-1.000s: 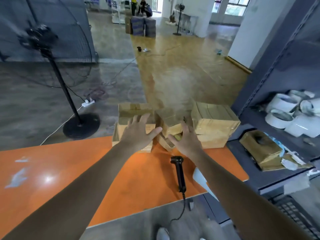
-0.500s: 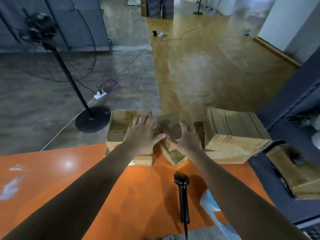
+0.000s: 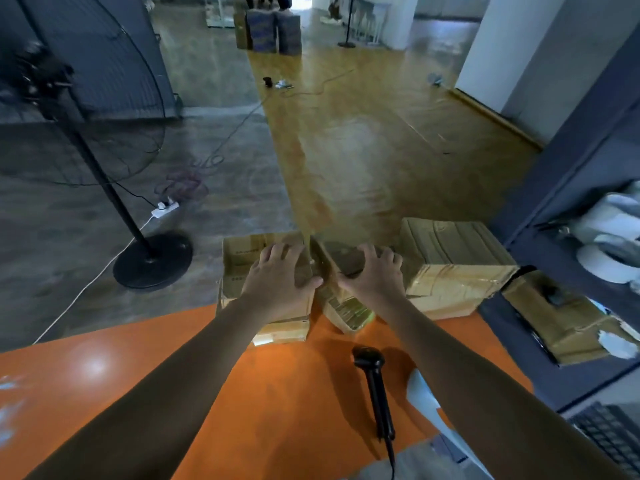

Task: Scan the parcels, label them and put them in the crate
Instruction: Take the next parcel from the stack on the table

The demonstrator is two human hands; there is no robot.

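Observation:
Cardboard parcels crowd the far edge of the orange table (image 3: 138, 375). A small brown parcel (image 3: 341, 256) sits tilted between a left stack of boxes (image 3: 242, 258) and a large taped box (image 3: 450, 244) on the right. My right hand (image 3: 372, 277) curls its fingers over the small parcel's top and right side. My left hand (image 3: 277, 275) lies spread on the left stack, its thumb against the small parcel's left face. Another taped parcel (image 3: 349, 310) lies under it. A black handheld scanner (image 3: 372, 382) lies on the table near me. No crate is in view.
A dark shelf unit on the right holds white tape rolls (image 3: 609, 258) and a torn cardboard box (image 3: 554, 317). A keyboard (image 3: 609, 434) shows at the bottom right. A standing fan's base (image 3: 152, 261) and a power strip (image 3: 165, 208) are on the floor beyond the table.
Both hands reached forward from above the table onto the parcels. The right hand's fingers have closed over the small middle parcel, and the left hand has settled on the left stack.

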